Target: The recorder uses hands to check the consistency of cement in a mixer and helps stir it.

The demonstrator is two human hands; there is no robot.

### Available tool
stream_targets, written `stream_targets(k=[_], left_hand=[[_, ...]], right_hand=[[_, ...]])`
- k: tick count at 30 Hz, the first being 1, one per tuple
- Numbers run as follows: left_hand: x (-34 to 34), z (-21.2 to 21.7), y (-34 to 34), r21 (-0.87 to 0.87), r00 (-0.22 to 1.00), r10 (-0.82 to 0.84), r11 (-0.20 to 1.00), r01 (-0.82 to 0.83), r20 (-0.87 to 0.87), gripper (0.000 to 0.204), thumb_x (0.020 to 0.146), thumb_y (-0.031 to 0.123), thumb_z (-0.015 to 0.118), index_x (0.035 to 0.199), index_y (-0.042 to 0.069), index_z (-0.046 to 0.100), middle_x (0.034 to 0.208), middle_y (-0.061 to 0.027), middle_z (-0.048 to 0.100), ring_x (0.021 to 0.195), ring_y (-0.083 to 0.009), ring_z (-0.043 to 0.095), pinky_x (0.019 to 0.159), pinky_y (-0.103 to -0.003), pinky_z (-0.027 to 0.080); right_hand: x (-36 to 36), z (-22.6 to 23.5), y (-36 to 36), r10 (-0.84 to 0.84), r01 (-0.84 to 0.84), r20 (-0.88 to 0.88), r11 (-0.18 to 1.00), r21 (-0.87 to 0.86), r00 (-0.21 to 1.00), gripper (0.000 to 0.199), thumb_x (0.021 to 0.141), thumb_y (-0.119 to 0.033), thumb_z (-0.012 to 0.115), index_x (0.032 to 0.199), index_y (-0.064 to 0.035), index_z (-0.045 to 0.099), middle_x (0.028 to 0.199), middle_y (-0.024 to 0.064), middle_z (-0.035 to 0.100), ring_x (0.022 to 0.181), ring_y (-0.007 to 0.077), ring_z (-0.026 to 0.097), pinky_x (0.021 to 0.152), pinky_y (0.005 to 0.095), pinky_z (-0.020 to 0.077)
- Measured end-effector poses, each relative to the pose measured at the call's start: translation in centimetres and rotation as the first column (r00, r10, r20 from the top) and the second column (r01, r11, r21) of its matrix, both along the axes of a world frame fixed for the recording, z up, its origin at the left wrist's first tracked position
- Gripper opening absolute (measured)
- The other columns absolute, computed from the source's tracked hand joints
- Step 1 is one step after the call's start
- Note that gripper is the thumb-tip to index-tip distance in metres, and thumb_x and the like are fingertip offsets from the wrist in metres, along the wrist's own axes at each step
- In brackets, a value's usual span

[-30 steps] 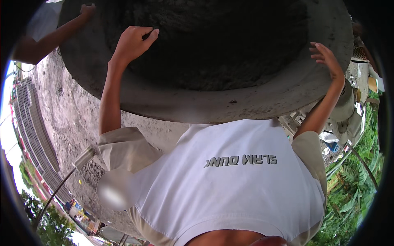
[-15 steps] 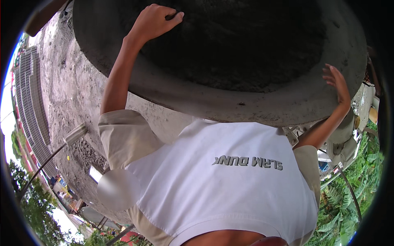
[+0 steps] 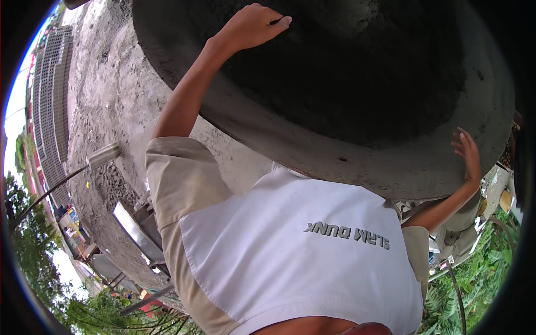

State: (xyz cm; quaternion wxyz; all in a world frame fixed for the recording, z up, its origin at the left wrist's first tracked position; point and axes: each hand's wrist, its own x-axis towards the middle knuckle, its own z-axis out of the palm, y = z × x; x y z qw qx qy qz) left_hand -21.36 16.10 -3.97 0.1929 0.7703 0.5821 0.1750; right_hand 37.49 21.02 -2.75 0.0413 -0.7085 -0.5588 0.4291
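Note:
A large round grey vessel fills the top of the view, its broad rim (image 3: 312,142) smeared with what looks like cement and its inside in deep shadow. My left hand (image 3: 254,27) is over the vessel's left side, fingers curled in and thumb pressed along them. Anything inside that grip is hidden. On the right, my right hand (image 3: 469,156) is at the outer part of the rim, fingers stretched and slightly apart, holding nothing. Whether it touches the rim I cannot tell. My white shirt with beige sleeves (image 3: 290,251) is close against the vessel's near edge.
Rough grey ground (image 3: 106,72) spreads on the left, with stacked hollow blocks (image 3: 50,95) at the far left. A gravel heap (image 3: 114,181), a rod with a grey block-like end (image 3: 104,156) and a pale metal panel (image 3: 137,229) are nearer. Green plants (image 3: 474,279) grow at lower right.
The vessel and both hands have shifted right in the view, and the right hand sits lower. A paler patch now shows inside the vessel near the top. Both hands keep their shape.

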Motion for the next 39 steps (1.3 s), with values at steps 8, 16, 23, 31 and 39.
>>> stream_targets(k=[8,16,23,31,39], left_hand=[[0.5,-0.6,-0.6,-0.094,0.990,0.017,0.995,-0.030,-0.142,0.041,0.091,0.034,0.050,0.071,0.001,0.063,0.055,-0.0151,0.054,0.056,-0.0330,0.056,0.060,-0.042,0.046],[0.1,0.7,-0.8,0.016,0.989,0.096,0.995,-0.095,-0.117,0.041,0.092,0.035,0.051,0.067,0.004,0.063,0.049,-0.0124,0.050,0.045,-0.0272,0.050,0.053,-0.040,0.044],[-0.3,-0.1,-0.4,0.011,0.996,0.079,0.997,-0.079,-0.041,0.044,0.093,0.035,0.051,0.062,0.004,0.059,0.044,-0.0095,0.041,0.039,-0.0248,0.037,0.046,-0.040,0.035],[0.3,-0.2,-0.6,0.078,0.994,0.091,0.992,-0.095,0.055,0.047,0.094,0.030,0.053,0.059,0.000,0.050,0.044,-0.0050,0.028,0.041,-0.0135,0.022,0.043,-0.034,0.024],[0.6,0.9,-0.5,-0.047,1.000,-0.012,0.999,0.012,-0.007,0.037,0.090,0.027,0.056,0.066,0.000,0.060,0.047,-0.0138,0.041,0.041,-0.0258,0.039,0.047,-0.037,0.033]], right_hand=[[0.2,0.1,0.0,-0.023,0.024,-0.051,1.000,0.010,0.998,0.053,0.089,-0.046,0.050,0.126,-0.0094,0.054,0.116,0.0097,0.061,0.097,0.0177,0.060,0.084,0.0291,0.0429],[-0.1,0.3,-0.3,-0.030,0.028,-0.080,0.999,-0.017,0.996,0.053,0.089,-0.047,0.049,0.126,-0.0097,0.055,0.115,0.0091,0.061,0.096,0.0175,0.060,0.085,0.0296,0.0421],[-0.1,0.4,-0.4,-0.067,0.066,-0.095,0.998,-0.014,0.993,0.051,0.090,-0.047,0.049,0.126,-0.0105,0.055,0.116,0.0084,0.061,0.096,0.0178,0.060,0.086,0.0300,0.0418],[-0.1,0.7,-0.4,-0.076,0.075,-0.120,0.997,-0.013,0.990,0.051,0.091,-0.046,0.048,0.127,-0.0090,0.054,0.117,0.0083,0.060,0.096,0.0163,0.059,0.086,0.0290,0.0422],[-0.6,0.6,-0.5,-0.117,0.117,-0.124,0.993,-0.005,0.985,0.050,0.091,-0.045,0.048,0.125,-0.0090,0.055,0.114,0.0079,0.062,0.094,0.0168,0.060,0.084,0.0282,0.0432]])
